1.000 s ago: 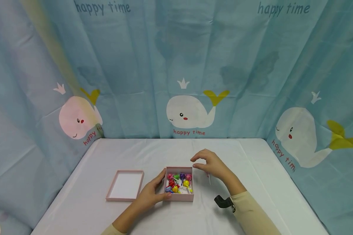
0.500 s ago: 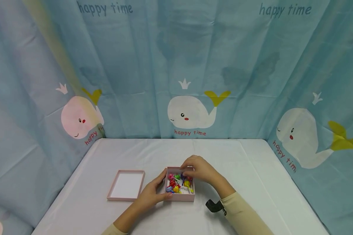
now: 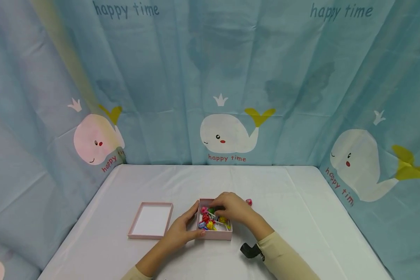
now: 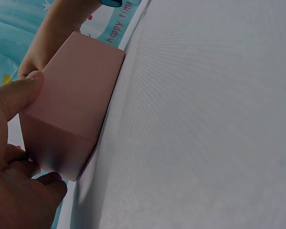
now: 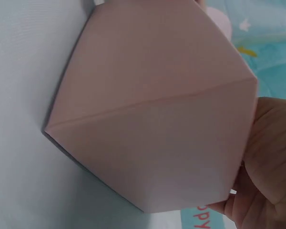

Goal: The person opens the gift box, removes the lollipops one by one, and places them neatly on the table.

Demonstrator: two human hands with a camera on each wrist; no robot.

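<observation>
A pink open box (image 3: 215,235) stands on the white table, holding several wrapped lollipops, among them a red lollipop (image 3: 205,217) and a yellow lollipop (image 3: 210,225). My left hand (image 3: 182,230) grips its left side, thumb along the front wall and fingers round the side, as the left wrist view also shows on the box (image 4: 81,81). Over the right rim my right hand (image 3: 234,208) reaches in, fingertips down near a green lollipop (image 3: 211,210). In the right wrist view the box wall (image 5: 148,152) hides those fingertips; I cannot tell whether they pinch anything.
Left of the box lies a matching shallow lid (image 3: 150,225), white inside facing up. A pink lollipop (image 3: 249,202) is on the table beyond my right wrist. A blue whale-print curtain (image 3: 161,116) borders the table. A black wrist camera (image 3: 250,251) hangs from the right sleeve.
My right hand has moved left and down from beside the box to inside it, uncovering the pink lollipop on the table. The left hand keeps its grip on the box.
</observation>
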